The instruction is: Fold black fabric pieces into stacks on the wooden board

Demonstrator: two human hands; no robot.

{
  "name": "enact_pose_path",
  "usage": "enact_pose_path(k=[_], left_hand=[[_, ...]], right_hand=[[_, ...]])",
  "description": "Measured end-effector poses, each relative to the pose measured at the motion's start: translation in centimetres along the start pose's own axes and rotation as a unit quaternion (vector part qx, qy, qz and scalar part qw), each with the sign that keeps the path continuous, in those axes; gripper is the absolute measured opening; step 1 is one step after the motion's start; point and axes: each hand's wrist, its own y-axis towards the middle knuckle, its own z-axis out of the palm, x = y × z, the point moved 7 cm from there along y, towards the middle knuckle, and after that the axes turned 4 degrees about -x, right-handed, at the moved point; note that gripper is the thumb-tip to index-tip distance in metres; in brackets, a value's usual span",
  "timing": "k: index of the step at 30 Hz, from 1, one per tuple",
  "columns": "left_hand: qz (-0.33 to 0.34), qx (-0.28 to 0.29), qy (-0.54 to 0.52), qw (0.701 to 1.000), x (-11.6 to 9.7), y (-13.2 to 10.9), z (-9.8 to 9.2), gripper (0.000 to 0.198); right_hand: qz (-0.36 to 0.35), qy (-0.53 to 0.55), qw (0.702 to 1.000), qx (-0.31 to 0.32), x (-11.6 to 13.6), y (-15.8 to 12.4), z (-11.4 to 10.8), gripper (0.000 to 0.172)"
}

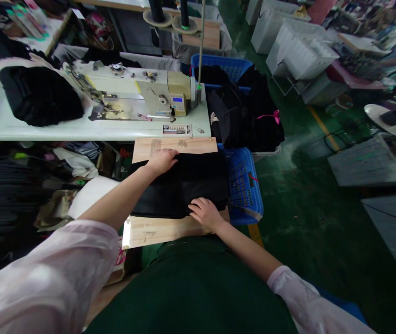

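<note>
A piece of black fabric (180, 183) lies spread on a pale wooden board (163, 231) in front of me, and its right end reaches the board's edge. On the far edge of the fabric rests my left hand (163, 160), its fingers pointing right. My right hand (205, 213) lies over the near edge, fingers stretched out onto the fabric. Both hands touch the fabric from above without grasping it. How many layers the fabric has, I cannot tell.
Beyond the board stands a sewing machine (152, 90) on a pale table (121, 132), with a black fabric bundle (40, 95) at its left. A blue basket (245, 185) adjoins the board's right side. Black bags (234, 116) are piled behind it. Green floor (298, 185) extends right.
</note>
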Motion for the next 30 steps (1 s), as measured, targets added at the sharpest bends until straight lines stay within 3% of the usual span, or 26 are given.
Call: enact_pose_path(k=[3,5,7,9,12,15,18,23,26,30], left_hand=[[-0.017,-0.047,0.001,0.999,0.0,0.0,1.2,0.035],[-0.006,-0.13,-0.024,0.991,-0.8,-1.8,0.4,0.039],[0.038,-0.177,-0.086,0.98,-2.1,-4.6,-0.2,0.035],[0.091,-0.138,-0.188,0.968,-3.6,-7.8,0.6,0.025],[0.16,0.015,-0.313,0.936,-5.8,-12.5,3.9,0.02],[0.158,0.034,-0.323,0.933,-6.1,-15.1,6.2,0.016],[0.118,0.014,-0.349,0.929,-5.4,-15.2,6.9,0.019],[0.11,0.054,-0.351,0.928,-5.7,-13.9,7.0,0.021],[0.082,0.046,-0.314,0.945,-5.4,-13.4,7.4,0.016],[0.034,0.031,-0.323,0.945,-4.5,-13.1,8.0,0.019]], right_hand=[[-0.016,0.02,1.0,-0.009,-0.4,0.2,-0.3,0.019],[-0.024,0.035,0.999,-0.015,-0.7,0.3,-0.6,0.018],[-0.025,0.054,0.998,-0.017,-0.9,0.4,-0.9,0.017],[-0.014,0.079,0.997,-0.016,-1.3,0.5,-1.1,0.017],[0.014,0.124,0.992,-0.012,-1.8,0.7,-1.0,0.013],[0.044,0.159,0.986,-0.008,-2.5,1.0,-0.6,0.013],[0.054,0.173,0.983,0.007,-3.0,1.3,-0.3,0.017],[0.058,0.148,0.987,0.031,-2.9,1.5,-0.4,0.019],[0.052,0.118,0.992,0.015,-2.1,1.3,-0.8,0.01],[0.012,0.114,0.993,-0.027,-0.6,0.7,-1.9,0.014]])
